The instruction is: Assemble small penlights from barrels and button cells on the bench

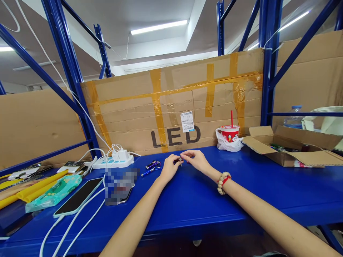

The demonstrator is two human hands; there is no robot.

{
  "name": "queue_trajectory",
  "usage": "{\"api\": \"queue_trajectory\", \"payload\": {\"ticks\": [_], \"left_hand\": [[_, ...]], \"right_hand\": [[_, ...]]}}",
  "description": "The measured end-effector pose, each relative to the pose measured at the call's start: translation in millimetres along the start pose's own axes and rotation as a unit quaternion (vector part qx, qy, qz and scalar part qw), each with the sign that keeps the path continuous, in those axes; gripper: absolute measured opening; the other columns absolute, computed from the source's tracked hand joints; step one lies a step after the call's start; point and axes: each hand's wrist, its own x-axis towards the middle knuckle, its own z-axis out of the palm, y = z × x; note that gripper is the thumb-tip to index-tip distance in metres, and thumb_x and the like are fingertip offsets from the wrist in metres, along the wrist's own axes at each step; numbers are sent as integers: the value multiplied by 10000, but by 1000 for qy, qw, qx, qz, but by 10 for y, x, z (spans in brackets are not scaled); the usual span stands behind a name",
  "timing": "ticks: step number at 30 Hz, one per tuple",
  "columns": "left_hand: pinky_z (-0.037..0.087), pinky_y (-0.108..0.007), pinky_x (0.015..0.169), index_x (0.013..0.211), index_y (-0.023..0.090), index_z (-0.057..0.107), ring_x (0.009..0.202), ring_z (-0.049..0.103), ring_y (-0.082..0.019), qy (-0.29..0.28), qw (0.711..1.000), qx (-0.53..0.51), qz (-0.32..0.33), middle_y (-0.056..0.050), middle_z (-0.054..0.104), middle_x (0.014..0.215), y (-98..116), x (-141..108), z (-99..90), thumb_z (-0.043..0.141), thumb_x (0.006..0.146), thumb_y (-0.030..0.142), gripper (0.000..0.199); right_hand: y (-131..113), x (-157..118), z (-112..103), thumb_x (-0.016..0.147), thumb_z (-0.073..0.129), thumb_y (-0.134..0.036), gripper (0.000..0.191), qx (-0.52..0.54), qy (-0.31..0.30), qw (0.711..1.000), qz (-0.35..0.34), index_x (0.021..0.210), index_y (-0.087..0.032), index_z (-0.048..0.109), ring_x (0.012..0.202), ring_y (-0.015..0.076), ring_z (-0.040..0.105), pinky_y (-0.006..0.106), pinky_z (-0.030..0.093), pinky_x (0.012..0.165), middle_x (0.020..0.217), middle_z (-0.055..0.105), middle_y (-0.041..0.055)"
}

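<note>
Over the middle of the blue tabletop, my left hand (170, 167) is closed around a small dark cylinder (180, 159) with a shiny end, mostly hidden by the fingers. My right hand (197, 162), wearing a beaded bracelet (222, 182) at the wrist, is pinched close to that end; what its fingertips hold, if anything, is too small to make out. Small dark and reddish bits show under the fingers. Just left of my left hand lie several small metallic tubes like pen torches, purple and black (152, 164) and blue (148, 172).
A white power strip (114, 162) with chargers and cables, a phone (80, 197), and a teal packet (55, 192) occupy the left. On the right stand a red cup (229, 135) in a plastic bag and an open carton (284, 157). A cardboard panel (128, 117) backs the table.
</note>
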Motion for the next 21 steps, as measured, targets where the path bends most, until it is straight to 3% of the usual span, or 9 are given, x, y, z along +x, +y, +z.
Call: {"api": "queue_trajectory", "payload": {"ticks": [4, 13, 18, 21], "left_hand": [[416, -235, 649, 728, 174, 645, 687, 529, -132, -8, 1000, 9, 7, -6, 591, 708, 3, -17, 2, 525, 766, 246, 144], [410, -227, 647, 776, 172, 641, 689, 541, -137, 5, 1000, -20, 20, -10, 628, 740, 17, -18, 26, 505, 775, 265, 165], [391, -231, 614, 757, 179, 598, 623, 531, -134, 4, 1000, 25, -13, -3, 614, 689, 53, -28, -12, 432, 822, 337, 238], [372, -253, 650, 776, 191, 580, 650, 544, -146, -3, 995, 102, -15, -12, 627, 728, 108, -50, -56, 381, 850, 341, 261]], "right_hand": [[14, -3, 23, 733, 533, -335, 237, 13, -22, 999, -26, 817, -159, 668, 730, 148, 623, 248, 493, 679, 815, 688, 34], [56, 16, 28, 728, 538, -343, 242, 29, -9, 999, -15, 804, -149, 661, 709, 152, 621, 245, 487, 666, 779, 684, 43], [79, -15, 26, 799, 455, -292, 222, -93, 19, 995, -21, 880, -198, 639, 756, 136, 598, 254, 465, 692, 876, 662, 22], [136, -43, 17, 803, 452, -241, 223, -194, -17, 980, -48, 961, -222, 609, 798, 133, 576, 259, 454, 704, 933, 626, 20]]}}
